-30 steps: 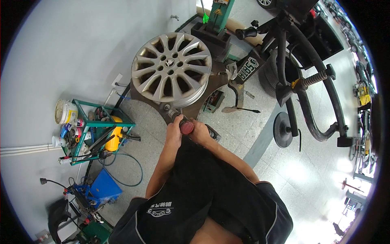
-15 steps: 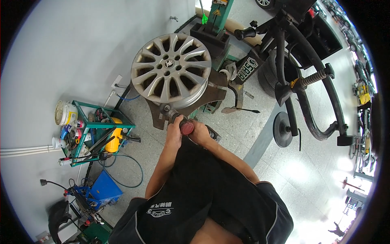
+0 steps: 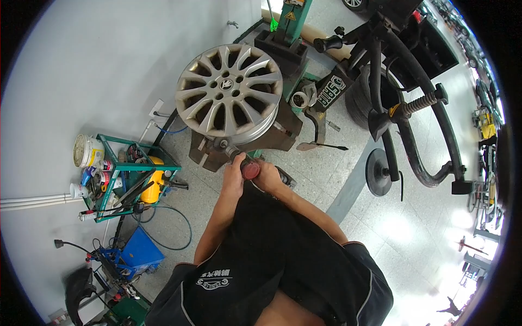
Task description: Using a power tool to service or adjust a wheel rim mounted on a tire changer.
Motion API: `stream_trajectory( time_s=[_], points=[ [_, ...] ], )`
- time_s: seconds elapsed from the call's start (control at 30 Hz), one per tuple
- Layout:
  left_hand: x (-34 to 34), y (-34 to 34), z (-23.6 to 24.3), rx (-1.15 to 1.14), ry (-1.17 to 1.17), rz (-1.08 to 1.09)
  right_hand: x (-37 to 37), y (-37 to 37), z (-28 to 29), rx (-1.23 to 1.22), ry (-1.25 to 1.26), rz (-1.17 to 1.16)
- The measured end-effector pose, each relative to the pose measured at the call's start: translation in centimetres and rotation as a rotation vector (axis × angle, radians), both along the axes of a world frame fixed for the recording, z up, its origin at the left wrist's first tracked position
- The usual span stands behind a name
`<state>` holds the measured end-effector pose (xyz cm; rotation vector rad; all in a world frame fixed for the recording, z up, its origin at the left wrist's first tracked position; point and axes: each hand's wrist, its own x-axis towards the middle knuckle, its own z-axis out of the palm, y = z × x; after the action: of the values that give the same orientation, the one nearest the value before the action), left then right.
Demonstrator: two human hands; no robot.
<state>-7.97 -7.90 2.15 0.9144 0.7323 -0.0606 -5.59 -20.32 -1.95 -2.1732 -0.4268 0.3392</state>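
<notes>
A silver multi-spoke alloy wheel rim (image 3: 229,92) without a tyre lies face up on a dark metal turntable (image 3: 283,133). My left hand (image 3: 234,175) and my right hand (image 3: 266,176) are both closed round a dark power tool with a round red end (image 3: 251,171). Its exact kind is unclear. The tool's small round head (image 3: 223,143) is at the near edge of the rim; whether it touches the metal cannot be seen. My fingers hide most of the tool's body.
At left stands a green tool cart (image 3: 138,165) holding bottles and tools, with a white bucket (image 3: 87,151) beside it. A blue bin (image 3: 141,250) sits on the floor. Right of the rim are a tyre (image 3: 359,100) and a black machine arm (image 3: 416,130). An air hose (image 3: 190,228) curls near the cart.
The rim and the turntable beneath it have rotated, seemingly clockwise. Both hands and the tool stay in nearly the same place.
</notes>
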Motion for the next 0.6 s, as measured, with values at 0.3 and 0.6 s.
stream_trajectory(
  time_s=[0.3,0.6],
  points=[
    [0.01,-0.30,0.45,0.005,0.014,0.034,-0.13,-0.19,0.00,-0.001,-0.029,0.000],
    [0.03,-0.47,0.39,0.001,-0.009,0.048,-0.12,-0.26,0.30,0.004,-0.031,-0.003]
  ],
)
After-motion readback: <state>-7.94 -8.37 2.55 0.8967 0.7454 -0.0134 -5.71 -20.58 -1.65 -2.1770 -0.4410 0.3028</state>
